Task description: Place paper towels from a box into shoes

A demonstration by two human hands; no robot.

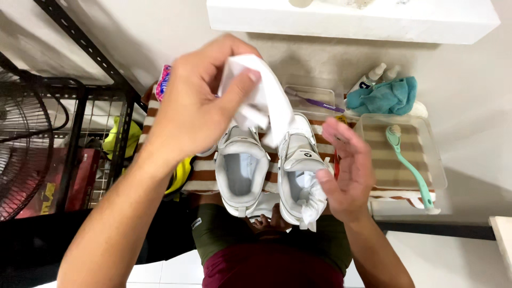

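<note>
Left hand (194, 109) raised above the shoes, fingers pinched shut on white paper (261, 96). Right hand (346, 170) open, palm inward, holding nothing, just beside right shoe (301, 170), which has paper stuffed inside. Left shoe (241, 170) alongside, both on striped towel (397, 160). Green brush (408, 165) in clear tray (434, 154).

Paper (261, 96): white, matt, soft, creased. Shoes (269, 170): white, smooth leather-like upper, faint sheen; lining looks like cloth. Towel (205, 176): striped cloth, rough weave. Tray (434, 160): clear glossy plastic. Brush (410, 170): green smooth plastic. Rag (384, 96): teal fuzzy cloth. Rack (74, 133): black matt metal.
</note>
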